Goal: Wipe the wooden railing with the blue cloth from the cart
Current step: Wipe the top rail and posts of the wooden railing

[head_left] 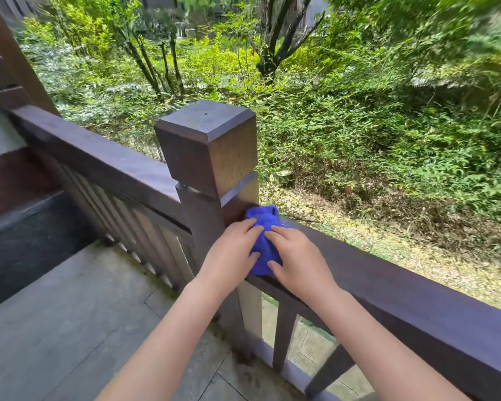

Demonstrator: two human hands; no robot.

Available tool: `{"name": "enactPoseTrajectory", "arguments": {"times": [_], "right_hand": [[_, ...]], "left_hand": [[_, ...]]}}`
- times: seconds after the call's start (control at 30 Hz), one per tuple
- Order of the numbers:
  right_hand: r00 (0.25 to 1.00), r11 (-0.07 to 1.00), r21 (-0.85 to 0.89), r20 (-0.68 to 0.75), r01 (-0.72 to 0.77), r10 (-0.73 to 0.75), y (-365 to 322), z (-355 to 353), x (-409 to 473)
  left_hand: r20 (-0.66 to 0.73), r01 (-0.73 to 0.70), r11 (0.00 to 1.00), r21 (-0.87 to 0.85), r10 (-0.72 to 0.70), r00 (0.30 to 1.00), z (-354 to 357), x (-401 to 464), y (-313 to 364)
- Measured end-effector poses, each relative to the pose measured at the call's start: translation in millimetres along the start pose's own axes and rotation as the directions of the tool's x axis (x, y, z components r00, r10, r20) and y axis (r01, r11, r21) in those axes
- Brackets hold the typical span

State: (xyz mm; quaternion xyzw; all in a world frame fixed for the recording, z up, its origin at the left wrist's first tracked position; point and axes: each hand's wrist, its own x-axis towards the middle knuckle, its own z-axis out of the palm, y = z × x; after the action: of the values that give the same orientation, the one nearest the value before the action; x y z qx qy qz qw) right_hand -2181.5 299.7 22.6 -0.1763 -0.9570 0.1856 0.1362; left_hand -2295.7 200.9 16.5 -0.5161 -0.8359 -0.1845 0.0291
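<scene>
As the left hand (231, 251) and right hand (300, 257) press it, straight-fingered, the blue cloth (264, 224) lies bunched.

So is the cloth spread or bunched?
Bunched up: blue cloth forms a crumpled wad on the railing, left hand and right hand pressing it.

**Dark stained wood, fuzzy blue cloth**

The blue cloth (263, 244) I am pressing is a soft, fuzzy fabric, matt and bunched into folds. The wooden railing (394, 287) is dark-stained timber, smooth, with a dull sheen along its top. On the post cap (209, 140) I see the same stained wood, with visible grain and a fine crack on its lit side. The floor (70, 319) is matt grey slabs, faintly mottled.
</scene>
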Motion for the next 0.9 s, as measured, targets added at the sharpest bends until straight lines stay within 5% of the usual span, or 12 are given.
{"name": "enactPoseTrajectory", "arguments": {"times": [0.33,0.53,0.73,0.9], "right_hand": [[0.982,0.997,-0.004,-0.170,0.078,-0.077,-22,21,-33],[0.994,0.995,0.098,-0.104,-0.031,0.041,-34,28,-56],[0.982,0.976,0.124,-0.045,-0.177,0.183,-36,-3,-83],[0.942,0.943,0.110,-0.086,-0.315,0.325,-27,-46,-126]], "left_hand": [[-0.142,-0.182,0.983,0.026,0.184,0.973,-7,-41,-17],[-0.011,-0.275,0.961,0.014,0.275,0.961,-28,-51,-22],[0.173,-0.273,0.942,-0.193,0.307,0.936,-36,-43,-5],[0.196,-0.339,0.880,-0.334,0.416,0.888,-36,-39,51]]}}
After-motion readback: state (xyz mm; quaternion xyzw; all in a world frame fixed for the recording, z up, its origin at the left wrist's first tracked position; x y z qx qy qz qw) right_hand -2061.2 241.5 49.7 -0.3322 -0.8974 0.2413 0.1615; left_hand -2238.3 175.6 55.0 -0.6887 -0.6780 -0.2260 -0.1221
